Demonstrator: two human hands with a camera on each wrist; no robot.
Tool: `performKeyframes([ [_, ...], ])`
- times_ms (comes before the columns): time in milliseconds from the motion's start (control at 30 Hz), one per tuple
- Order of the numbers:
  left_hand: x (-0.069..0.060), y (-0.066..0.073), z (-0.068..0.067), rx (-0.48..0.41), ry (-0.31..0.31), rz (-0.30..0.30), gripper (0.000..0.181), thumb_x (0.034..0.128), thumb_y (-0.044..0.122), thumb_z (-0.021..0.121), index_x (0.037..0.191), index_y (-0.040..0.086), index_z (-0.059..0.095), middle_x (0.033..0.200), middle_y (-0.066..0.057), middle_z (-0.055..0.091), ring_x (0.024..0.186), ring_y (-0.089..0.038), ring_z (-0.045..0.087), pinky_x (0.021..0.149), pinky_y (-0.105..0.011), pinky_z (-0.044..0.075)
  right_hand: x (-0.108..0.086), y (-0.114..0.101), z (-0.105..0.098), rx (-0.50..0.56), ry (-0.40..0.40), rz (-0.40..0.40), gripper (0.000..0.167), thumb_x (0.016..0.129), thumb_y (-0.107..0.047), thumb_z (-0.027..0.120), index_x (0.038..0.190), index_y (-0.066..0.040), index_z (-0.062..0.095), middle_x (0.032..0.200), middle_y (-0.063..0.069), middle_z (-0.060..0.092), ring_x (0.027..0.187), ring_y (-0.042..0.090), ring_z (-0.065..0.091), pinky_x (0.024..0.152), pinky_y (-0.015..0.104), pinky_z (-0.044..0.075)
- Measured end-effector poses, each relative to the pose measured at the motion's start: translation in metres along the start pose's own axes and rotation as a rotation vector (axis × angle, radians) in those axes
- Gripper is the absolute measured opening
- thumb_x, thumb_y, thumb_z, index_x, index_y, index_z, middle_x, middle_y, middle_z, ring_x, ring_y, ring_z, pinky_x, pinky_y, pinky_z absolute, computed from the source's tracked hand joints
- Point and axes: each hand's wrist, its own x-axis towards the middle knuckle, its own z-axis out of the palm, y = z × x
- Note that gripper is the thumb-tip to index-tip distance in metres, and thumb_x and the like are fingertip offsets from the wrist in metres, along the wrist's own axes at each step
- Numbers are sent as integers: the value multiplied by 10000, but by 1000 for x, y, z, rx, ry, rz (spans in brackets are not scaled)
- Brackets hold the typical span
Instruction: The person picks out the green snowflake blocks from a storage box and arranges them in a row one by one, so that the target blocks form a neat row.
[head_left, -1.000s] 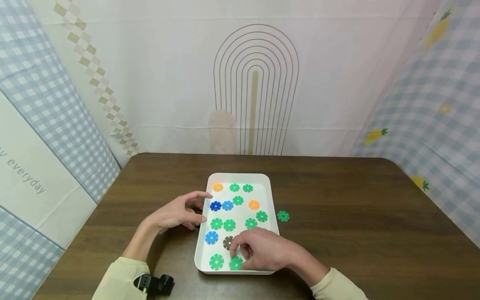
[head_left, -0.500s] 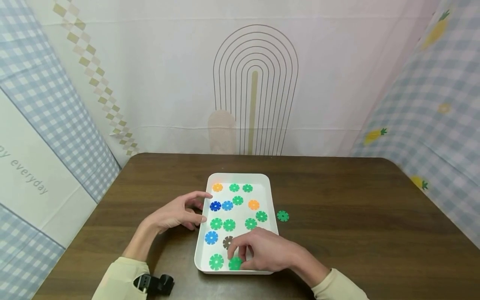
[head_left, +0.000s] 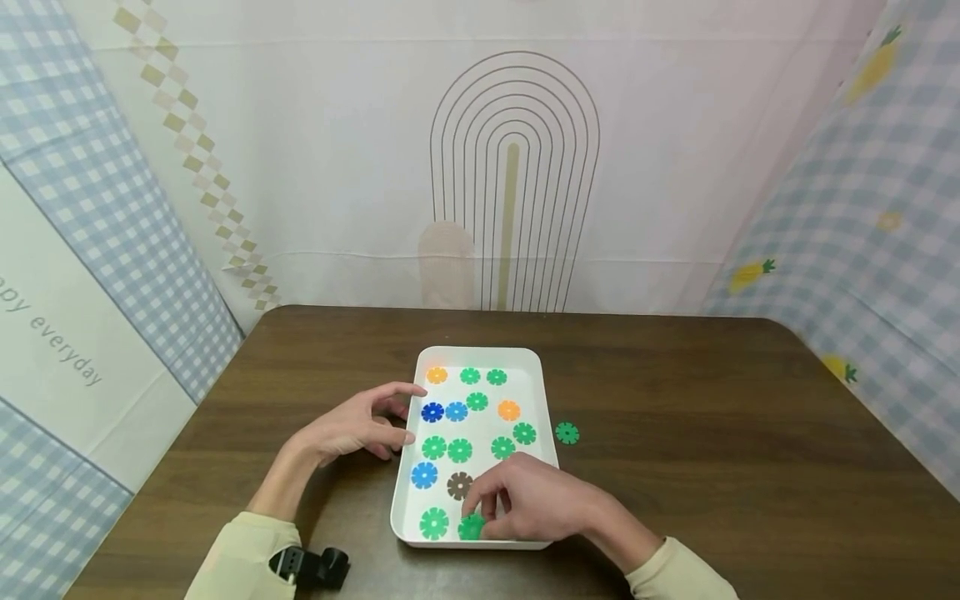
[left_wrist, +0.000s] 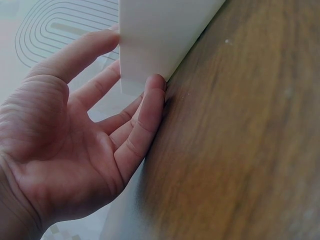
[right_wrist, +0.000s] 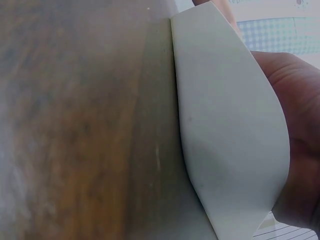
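Note:
A white tray lies on the table, with several flat notched plastic discs in it. They are green, light blue, orange, one dark blue and one brown. My right hand reaches over the tray's near right corner, thumb and forefinger pinching a green notched disc partly hidden beneath them. At the left rim, my left hand touches the tray with relaxed, spread fingers. In the left wrist view its thumb meets the rim and other fingers rest against the outer wall. The tray wall hides the right fingertips in the right wrist view.
One green disc lies outside the tray, just right of its rim, on the brown wooden table. Patterned cloth hangs behind and at both sides. A black wrist camera sits on the left sleeve.
The right fingers shift slightly over the green disc and uncover more of the brown one. My left hand and the tray stay in place.

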Motion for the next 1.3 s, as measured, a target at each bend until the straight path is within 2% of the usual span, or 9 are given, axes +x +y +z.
performKeyframes([
  [200,0,0,-1,3,2,-2,664,938,211,792,1533,168,500,1294,-214,566,965,-277,664,793,-415,616,0,-1,-2,93,-2,47,248,912,-78,806,1077,-262,780,801,-157,672,683,-14,551,647,189,499],
  [567,0,0,0,2,12,-10,659,932,217,801,1524,183,512,1299,-204,572,970,-280,658,791,-412,617,0,0,-3,134,47,47,214,900,-90,812,1028,-261,798,783,-122,679,662,2,533,617,180,453],
  [867,0,-1,0,8,10,-7,665,934,220,799,1530,181,508,1300,-204,571,972,-281,659,796,-412,615,-1,2,-3,128,59,38,213,903,-80,796,1043,-241,787,780,-132,684,650,-7,525,612,164,435],
  [1300,-1,-1,0,7,-1,6,671,938,214,787,1539,162,494,1289,-213,573,966,-274,663,794,-414,617,-1,2,-4,134,61,67,233,907,-90,786,1109,-204,803,805,-115,705,653,20,528,613,181,440],
])
